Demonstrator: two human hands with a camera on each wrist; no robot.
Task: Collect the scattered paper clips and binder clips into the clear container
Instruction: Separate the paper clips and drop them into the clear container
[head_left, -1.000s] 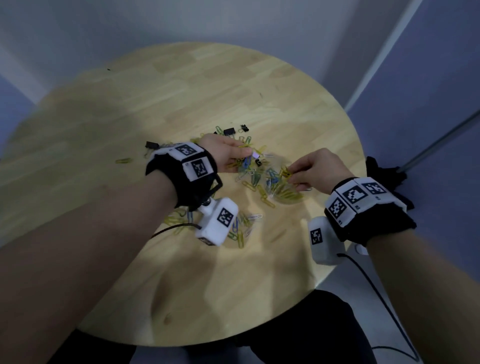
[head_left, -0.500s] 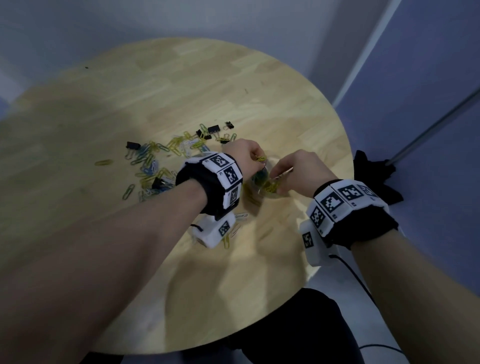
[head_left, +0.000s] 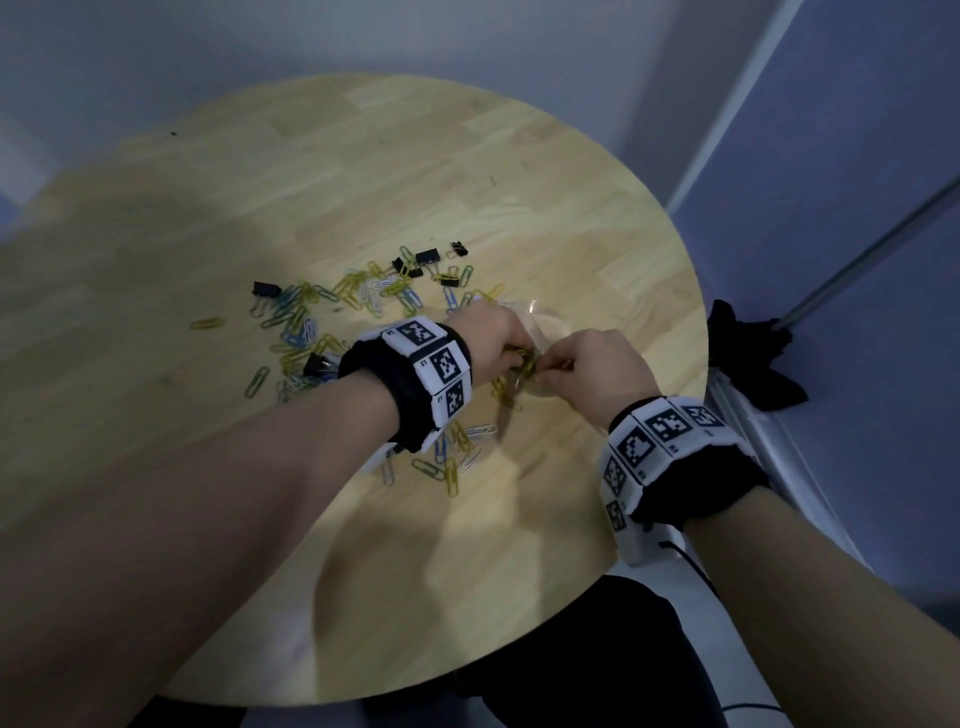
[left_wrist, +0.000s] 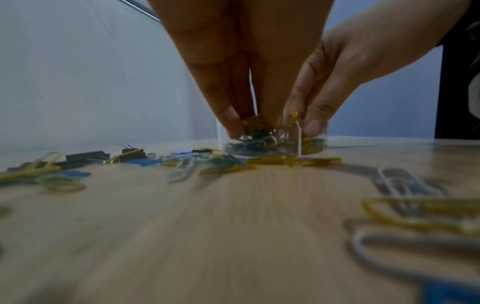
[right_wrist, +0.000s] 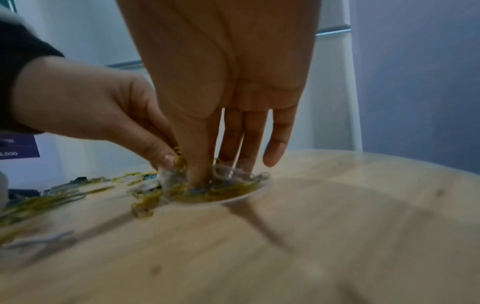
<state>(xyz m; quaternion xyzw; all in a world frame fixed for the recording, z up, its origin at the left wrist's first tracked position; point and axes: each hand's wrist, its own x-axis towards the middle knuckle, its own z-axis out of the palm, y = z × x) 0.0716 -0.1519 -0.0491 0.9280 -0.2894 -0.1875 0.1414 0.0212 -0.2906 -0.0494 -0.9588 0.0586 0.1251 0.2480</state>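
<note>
A small clear container (head_left: 546, 323) stands on the round wooden table (head_left: 467, 156) near its right side, with several coloured paper clips inside. My left hand (head_left: 524, 358) reaches into it and pinches a bunch of yellow paper clips (left_wrist: 257, 125). From the right, my right hand (head_left: 551, 366) meets it, fingertips down in the container (right_wrist: 249, 195) among the clips and pinching some. Loose paper clips (head_left: 311, 322) and black binder clips (head_left: 428, 256) lie scattered to the left and behind. The container's inside is mostly hidden by my fingers.
More paper clips (head_left: 452, 467) lie under my left wrist, nearer to me. Another binder clip (head_left: 266, 288) sits at the left end of the scatter. The table's right edge is close to the container. A black cloth (head_left: 748, 358) lies on the floor beyond it.
Both hands have left the loose pile and come together over the container, fingertips now down inside it with clips. The container now shows between the hands.
</note>
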